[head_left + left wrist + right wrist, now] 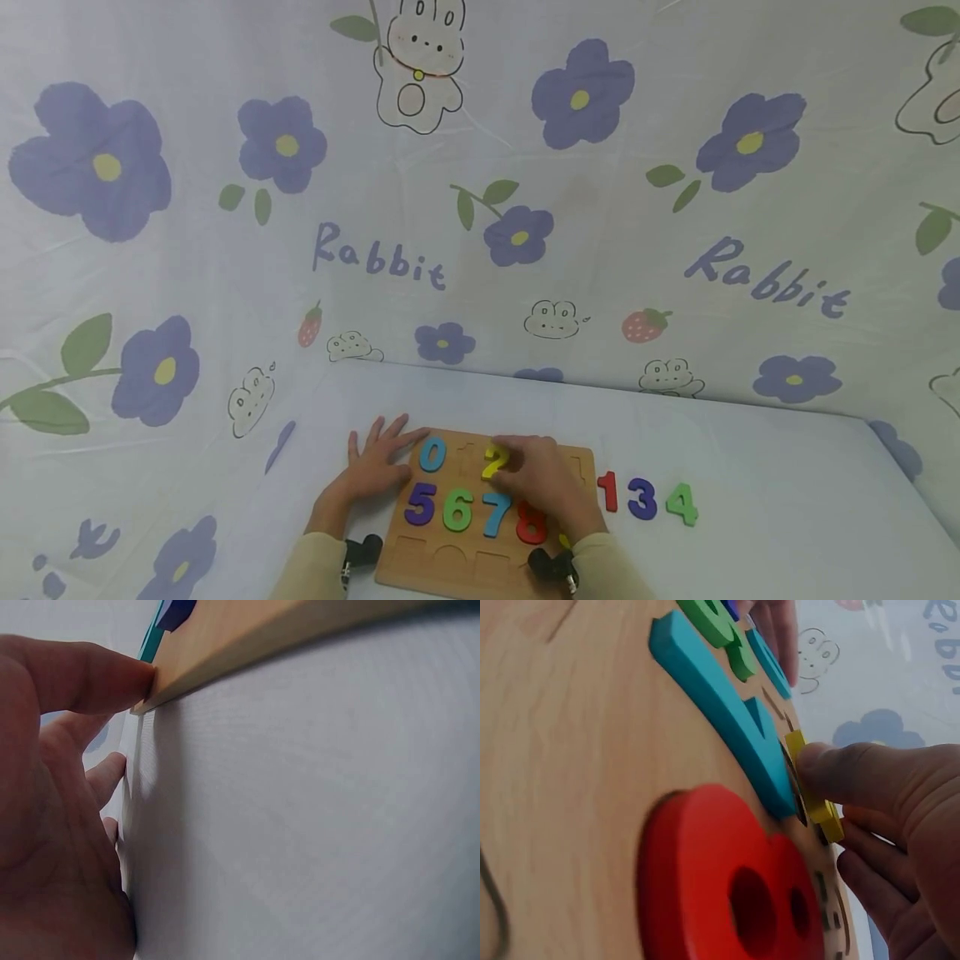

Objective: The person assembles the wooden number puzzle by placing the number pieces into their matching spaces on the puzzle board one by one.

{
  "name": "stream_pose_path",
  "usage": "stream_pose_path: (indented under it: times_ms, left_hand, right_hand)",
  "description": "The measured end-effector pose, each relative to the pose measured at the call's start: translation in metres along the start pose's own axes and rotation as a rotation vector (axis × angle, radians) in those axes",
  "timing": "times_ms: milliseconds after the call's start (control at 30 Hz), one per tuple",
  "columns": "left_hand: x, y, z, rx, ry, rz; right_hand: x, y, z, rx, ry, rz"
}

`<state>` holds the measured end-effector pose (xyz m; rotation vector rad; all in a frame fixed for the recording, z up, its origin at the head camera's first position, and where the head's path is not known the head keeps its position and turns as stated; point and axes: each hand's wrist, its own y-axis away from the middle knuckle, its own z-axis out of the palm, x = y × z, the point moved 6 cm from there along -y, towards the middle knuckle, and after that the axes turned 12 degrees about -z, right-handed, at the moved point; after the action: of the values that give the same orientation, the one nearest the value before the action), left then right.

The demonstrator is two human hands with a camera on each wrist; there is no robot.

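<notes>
My right hand [543, 477] pinches a yellow number 2 piece [492, 462] between thumb and fingers. In the right wrist view that yellow piece [810, 784] stands at a slot in the top row of a wooden number board [397, 557]. My left hand [369, 471] has its fingers spread at the board's upper left corner, and its thumb [112, 679] touches the board's edge in the left wrist view. On the board are a light-blue 0 [432, 455], purple 5 [419, 505], green 6 [457, 510], blue 7 [496, 514] and red 8 [531, 525]. A yellow piece beyond the 8 is mostly hidden by the right forearm.
To the right of the board, a red 1 [609, 492], purple 3 [642, 498] and green 4 [682, 504] lie in a row on the white table [787, 500]. A patterned cloth [480, 167] hangs behind the table.
</notes>
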<state>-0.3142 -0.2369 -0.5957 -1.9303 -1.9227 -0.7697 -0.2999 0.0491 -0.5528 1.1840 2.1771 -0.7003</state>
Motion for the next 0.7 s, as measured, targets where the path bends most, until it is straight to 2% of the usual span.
stream_pose_path:
  times_ms: [333,500,700]
  left_hand:
    - [0.002,0.004,-0.003,0.011,0.017,0.017]
    - [0.006,0.009,-0.006,0.007,0.037,0.025]
    - [0.006,0.008,-0.005,-0.006,0.027,0.004]
  right_hand:
    - [-0.004,-0.001,0.006,0.008,0.065,-0.055]
    - [-0.005,0.006,0.002,0.026,0.043,-0.027]
    - [-0.006,0.021,-0.022,0.057,0.017,0.05]
